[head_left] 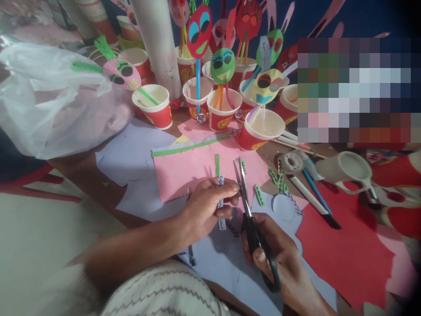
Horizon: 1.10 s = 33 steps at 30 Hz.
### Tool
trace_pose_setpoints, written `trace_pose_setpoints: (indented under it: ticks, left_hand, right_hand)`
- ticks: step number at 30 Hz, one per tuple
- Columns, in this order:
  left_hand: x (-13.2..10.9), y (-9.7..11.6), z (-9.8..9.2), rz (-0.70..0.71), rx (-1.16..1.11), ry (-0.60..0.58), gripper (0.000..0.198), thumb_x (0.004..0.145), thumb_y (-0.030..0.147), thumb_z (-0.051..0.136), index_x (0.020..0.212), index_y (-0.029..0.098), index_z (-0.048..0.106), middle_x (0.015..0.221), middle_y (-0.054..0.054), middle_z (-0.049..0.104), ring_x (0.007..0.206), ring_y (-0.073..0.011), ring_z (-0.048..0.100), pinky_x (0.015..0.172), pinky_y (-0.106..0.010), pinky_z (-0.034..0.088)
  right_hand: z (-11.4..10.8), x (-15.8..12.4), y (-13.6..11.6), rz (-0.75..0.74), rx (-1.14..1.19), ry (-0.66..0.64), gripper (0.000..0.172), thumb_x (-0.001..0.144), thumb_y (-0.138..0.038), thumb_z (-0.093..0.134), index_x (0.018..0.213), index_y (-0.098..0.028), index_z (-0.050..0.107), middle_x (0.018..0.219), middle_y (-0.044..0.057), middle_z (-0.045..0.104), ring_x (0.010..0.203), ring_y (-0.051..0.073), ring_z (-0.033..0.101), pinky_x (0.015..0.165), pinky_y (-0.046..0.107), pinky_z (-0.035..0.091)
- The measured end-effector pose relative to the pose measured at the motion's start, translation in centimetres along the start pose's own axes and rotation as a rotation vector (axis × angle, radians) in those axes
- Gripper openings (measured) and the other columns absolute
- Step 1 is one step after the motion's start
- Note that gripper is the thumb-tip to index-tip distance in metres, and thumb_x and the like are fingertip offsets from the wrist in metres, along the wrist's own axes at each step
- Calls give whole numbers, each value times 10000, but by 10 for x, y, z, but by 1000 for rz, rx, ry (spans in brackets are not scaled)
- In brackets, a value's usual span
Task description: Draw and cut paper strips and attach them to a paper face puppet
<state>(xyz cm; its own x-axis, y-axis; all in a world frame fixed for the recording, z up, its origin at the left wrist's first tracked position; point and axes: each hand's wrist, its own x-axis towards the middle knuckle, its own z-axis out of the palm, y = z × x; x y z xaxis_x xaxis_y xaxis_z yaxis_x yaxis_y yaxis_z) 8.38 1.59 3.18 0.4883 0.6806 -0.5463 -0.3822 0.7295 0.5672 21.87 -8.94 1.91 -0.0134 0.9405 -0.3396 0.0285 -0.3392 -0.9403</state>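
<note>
My left hand [207, 208] pinches a narrow pale paper strip [221, 204] with dark marks, held upright over the pink paper sheet [184, 171]. My right hand [279, 254] grips black-handled scissors [250, 219]; their blades point away from me and lie just right of the strip, close to my left fingertips. Small green patterned strips [278, 177] lie on the table beyond the blades.
Red paper cups [158, 107] holding painted spoon faces on straws [222, 66] crowd the far side. A clear plastic bag [49, 96] lies at left, red paper [348, 245] at right, with pens [312, 184], a tape roll [291, 162] and a tipped white cup [345, 169].
</note>
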Motion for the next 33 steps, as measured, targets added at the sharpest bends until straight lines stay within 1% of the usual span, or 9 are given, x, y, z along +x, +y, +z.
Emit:
trace_pose_setpoints:
  ticks: [6, 10, 15, 19, 22, 24, 27, 30, 33]
  left_hand:
    - [1, 0, -2, -10, -5, -11, 84, 692, 144, 652, 669, 124, 574, 578, 8, 505, 541, -66, 444, 371, -135, 216]
    - [2, -1, -4, -7, -1, -31, 88, 697, 156, 657, 670, 132, 576, 580, 16, 511, 537, -62, 451, 372, -133, 225]
    - [2, -1, -4, -19, 5, -20, 115, 677, 180, 686, 673, 137, 580, 583, 15, 522, 547, -65, 467, 373, -131, 224]
    - [2, -1, -4, -31, -2, -18, 113, 671, 168, 683, 665, 132, 576, 575, 11, 520, 545, -68, 473, 367, -127, 222]
    - [2, -2, -5, -28, 7, -32, 110, 671, 166, 676, 671, 131, 572, 579, 7, 522, 548, -71, 475, 365, -127, 229]
    - [2, -1, -5, -19, 34, -44, 100, 682, 167, 661, 677, 134, 567, 587, 4, 534, 537, -68, 469, 363, -130, 230]
    - [-1, 1, -3, 0, 115, -56, 108, 715, 168, 633, 665, 139, 541, 623, -10, 577, 524, -62, 471, 367, -133, 231]
    - [-5, 5, 0, -8, 207, -81, 125, 723, 177, 628, 665, 141, 523, 661, -28, 622, 524, -67, 503, 373, -135, 235]
    - [-8, 7, 2, -22, 285, -111, 134, 707, 205, 642, 677, 144, 527, 663, -39, 645, 504, -77, 518, 375, -142, 241]
  right_hand:
    - [0, -1, 2, 16, 10, -12, 357, 782, -531, 588, 955, -227, 511, 631, -40, 504, 512, 80, 394, 456, 155, 364]
    - [1, -2, 0, 35, 52, -13, 375, 779, -557, 575, 939, -226, 502, 627, -43, 487, 502, 78, 390, 438, 156, 346]
    - [-1, 0, -6, 25, -11, -85, 468, 759, -635, 536, 962, -218, 479, 685, -21, 503, 552, 93, 383, 485, 173, 367]
    - [-2, 2, -10, 41, -33, -124, 495, 764, -673, 483, 937, -210, 466, 693, -17, 487, 561, 100, 384, 476, 181, 356]
    - [-3, 2, -11, 18, -58, -121, 431, 798, -622, 479, 927, -211, 462, 704, -17, 483, 579, 106, 402, 484, 190, 362]
    - [-6, 2, -15, -4, -97, -116, 321, 825, -512, 503, 935, -213, 462, 711, -19, 487, 594, 111, 422, 504, 200, 377]
    - [-18, -4, -24, 9, -240, -85, 201, 802, -317, 549, 966, -219, 486, 710, -22, 525, 618, 120, 474, 540, 211, 411]
    - [-43, -18, -27, 54, -490, 30, 305, 745, -220, 587, 1043, -225, 521, 728, -16, 593, 655, 141, 548, 603, 233, 465]
    - [-75, -40, -13, -42, -791, 195, 396, 724, -233, 585, 1118, -228, 544, 855, 27, 665, 717, 181, 623, 644, 262, 503]
